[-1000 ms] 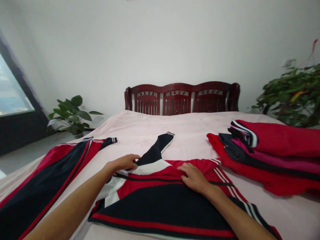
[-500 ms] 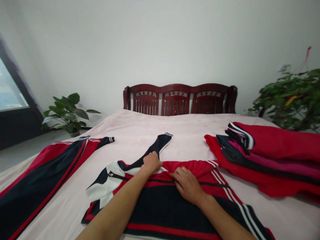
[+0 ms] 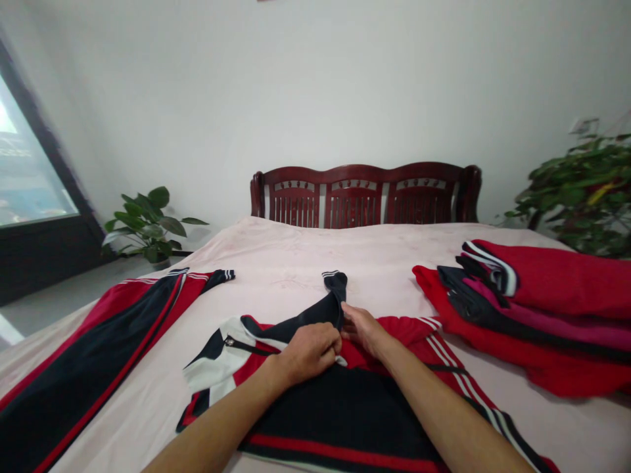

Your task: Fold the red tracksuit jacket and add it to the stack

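A navy, red and white zip jacket lies folded over on the bed, its white-and-navy collar to the left. My left hand is closed on its fabric near the base of the navy sleeve. Just right of it, my right hand grips the same sleeve at a bend, thumb on top; its other fingertips are partly hidden. Beyond the bend, the striped cuff points toward the headboard. The zip pull shows near the collar.
Navy-and-red track clothing is spread along the left. A stack of folded red, magenta and dark clothes sits on the right. Pink sheet covers the bed up to a dark wooden headboard. Leafy plants flank the bed.
My left hand has come down and toward me, drawing in the sleeve, which now bends with its cuff pointing away. My right hand has moved up onto the sleeve. The view has shifted slightly left.
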The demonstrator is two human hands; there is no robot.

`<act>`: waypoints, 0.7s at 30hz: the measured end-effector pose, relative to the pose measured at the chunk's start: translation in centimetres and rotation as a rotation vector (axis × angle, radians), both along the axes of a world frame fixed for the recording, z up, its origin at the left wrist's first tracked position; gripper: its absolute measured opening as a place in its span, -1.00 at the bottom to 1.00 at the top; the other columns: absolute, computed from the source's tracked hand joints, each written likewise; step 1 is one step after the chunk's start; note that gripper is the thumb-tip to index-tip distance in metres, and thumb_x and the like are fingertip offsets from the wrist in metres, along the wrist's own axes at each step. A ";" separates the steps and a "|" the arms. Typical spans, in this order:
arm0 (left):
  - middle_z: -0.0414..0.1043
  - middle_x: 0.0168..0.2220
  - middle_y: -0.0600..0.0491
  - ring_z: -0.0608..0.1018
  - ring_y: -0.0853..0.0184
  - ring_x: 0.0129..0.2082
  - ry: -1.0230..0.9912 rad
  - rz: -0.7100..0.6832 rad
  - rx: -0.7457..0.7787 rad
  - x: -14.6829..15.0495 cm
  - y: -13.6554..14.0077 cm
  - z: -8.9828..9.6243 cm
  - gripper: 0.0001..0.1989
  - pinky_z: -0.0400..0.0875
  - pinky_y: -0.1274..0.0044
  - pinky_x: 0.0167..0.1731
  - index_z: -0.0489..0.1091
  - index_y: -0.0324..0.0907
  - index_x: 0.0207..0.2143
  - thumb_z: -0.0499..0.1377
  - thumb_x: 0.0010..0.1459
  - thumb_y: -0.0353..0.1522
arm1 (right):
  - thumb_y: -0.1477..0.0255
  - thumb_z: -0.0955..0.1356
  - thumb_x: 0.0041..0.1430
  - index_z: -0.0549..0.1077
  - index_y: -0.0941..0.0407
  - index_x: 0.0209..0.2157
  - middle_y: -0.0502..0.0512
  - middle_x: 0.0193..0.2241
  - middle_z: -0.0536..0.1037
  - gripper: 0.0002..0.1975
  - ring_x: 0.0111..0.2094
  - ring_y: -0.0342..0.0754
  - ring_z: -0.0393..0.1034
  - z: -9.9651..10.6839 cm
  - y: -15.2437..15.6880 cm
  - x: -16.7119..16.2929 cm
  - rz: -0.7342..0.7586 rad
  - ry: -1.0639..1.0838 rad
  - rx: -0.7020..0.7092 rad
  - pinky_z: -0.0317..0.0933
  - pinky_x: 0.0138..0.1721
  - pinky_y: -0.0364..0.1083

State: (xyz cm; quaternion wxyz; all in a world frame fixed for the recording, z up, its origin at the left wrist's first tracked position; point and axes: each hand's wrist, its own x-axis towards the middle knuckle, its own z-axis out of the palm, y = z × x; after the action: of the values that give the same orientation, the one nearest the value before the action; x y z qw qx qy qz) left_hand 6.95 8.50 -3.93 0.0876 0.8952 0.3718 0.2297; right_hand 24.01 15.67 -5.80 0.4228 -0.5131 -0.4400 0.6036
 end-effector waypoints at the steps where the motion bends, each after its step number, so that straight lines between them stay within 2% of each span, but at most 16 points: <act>1: 0.46 -0.33 0.07 0.47 0.34 -0.31 0.015 -0.022 -0.020 0.0 -0.3 -0.4 -0.85 0.33 0.54 -0.22 0.37 -0.11 -0.35 0.07 0.11 -0.51 | 0.24 0.36 0.21 0.49 0.16 -0.31 0.15 -0.40 0.58 -0.75 -0.44 -0.07 0.46 0.0 0.5 -0.7 -0.002 0.010 -0.029 0.36 -0.42 -0.11; 4: 0.51 -0.28 0.06 0.51 0.31 -0.28 0.037 -0.079 -0.097 0.0 -1.0 -1.0 -0.81 0.37 0.52 -0.20 0.40 -0.09 -0.30 0.10 0.08 -0.52 | 0.34 0.42 0.17 0.49 0.20 -0.26 0.14 -0.37 0.57 -0.80 -0.39 -0.05 0.47 0.0 1.9 -2.4 -0.051 0.023 -0.085 0.37 -0.41 -0.10; 7: 0.55 -0.26 0.08 0.54 0.29 -0.26 -0.012 -0.029 -0.185 -0.7 -1.4 -0.6 -0.81 0.42 0.51 -0.18 0.45 0.00 -0.25 0.14 0.13 -0.44 | 0.30 0.39 0.26 0.45 0.18 -0.07 0.14 -0.15 0.54 -0.70 -0.23 -0.05 0.47 0.0 2.8 -2.9 -0.124 0.065 -0.093 0.42 -0.23 -0.02; 10: 0.55 -0.18 0.01 0.54 0.23 -0.16 -0.106 0.215 -0.165 -3.2 -0.6 0.4 -0.74 0.42 0.44 -0.09 0.45 -0.04 -0.10 -0.01 0.29 -0.32 | 0.25 0.34 0.32 0.41 0.15 0.03 0.11 -0.06 0.50 -0.65 -0.15 -0.03 0.46 0.1 2.8 -2.2 -0.203 0.151 -0.038 0.42 -0.14 0.03; 12: 0.50 -0.06 -0.08 0.50 0.19 -0.04 -0.090 0.434 -0.129 -5.7 0.7 0.8 -0.62 0.35 0.37 0.03 0.39 -0.12 0.03 -0.15 0.34 -0.35 | 0.35 0.32 0.30 0.43 0.13 -0.05 0.05 -0.17 0.55 -0.76 -0.21 -0.06 0.48 -0.1 1.9 -1.1 -0.252 0.203 0.025 0.43 -0.18 -0.02; 13: 0.49 -0.03 -0.07 0.48 0.19 0.00 -0.013 0.564 -0.135 -7.1 1.3 0.9 -0.61 0.32 0.37 0.06 0.38 -0.12 0.05 -0.14 0.33 -0.37 | 0.42 0.31 0.25 0.44 0.11 -0.11 0.01 -0.26 0.57 -0.81 -0.25 -0.07 0.49 -0.2 1.2 -0.4 -0.272 0.221 0.055 0.43 -0.21 -0.05; 14: 0.50 -0.04 -0.08 0.49 0.17 0.00 0.041 0.622 -0.165 -8.4 1.9 0.8 -0.64 0.32 0.36 0.06 0.41 -0.14 0.02 -0.08 0.29 -0.39 | 0.47 0.31 0.17 0.45 0.09 -0.18 -0.02 -0.33 0.58 -0.83 -0.28 -0.07 0.50 -0.5 0.4 0.3 -0.284 0.231 0.083 0.44 -0.23 -0.07; 16: 0.53 -0.11 -0.05 0.53 0.18 -0.07 0.143 0.635 -0.242 -10.7 2.7 0.6 -0.71 0.36 0.41 0.00 0.49 -0.12 -0.08 0.07 0.19 -0.40 | 0.51 0.31 -0.01 0.43 0.07 -0.31 -0.02 -0.41 0.58 -0.83 -0.29 -0.02 0.51 -1.1 -1.4 1.9 -0.289 0.226 0.119 0.46 -0.23 -0.05; 18: 0.55 -0.14 -0.01 0.56 0.21 -0.12 0.202 0.558 -0.299 -12.2 3.0 0.4 -0.75 0.38 0.47 -0.06 0.53 -0.08 -0.14 0.18 0.10 -0.40 | 0.50 0.32 -0.12 0.41 0.05 -0.38 0.02 -0.43 0.58 -0.83 -0.27 0.03 0.52 -1.8 -3.1 3.3 -0.270 0.190 0.128 0.47 -0.20 0.00; 21: 0.54 -0.13 0.02 0.56 0.22 -0.12 0.271 0.495 -0.317 -13.0 2.8 0.4 -0.68 0.38 0.51 -0.10 0.52 -0.04 -0.10 0.26 0.04 -0.36 | 0.47 0.34 -0.12 0.39 0.05 -0.41 0.09 -0.44 0.56 -0.86 -0.26 0.09 0.53 -2.3 -4.5 4.7 -0.231 0.087 0.117 0.47 -0.19 0.06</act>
State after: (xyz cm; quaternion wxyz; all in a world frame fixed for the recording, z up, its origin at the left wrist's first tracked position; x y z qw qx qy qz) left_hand -6.04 11.26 -3.54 0.1170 0.7754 0.6174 0.0620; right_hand 28.74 11.19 -8.13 0.5375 -0.5080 -0.3937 0.5459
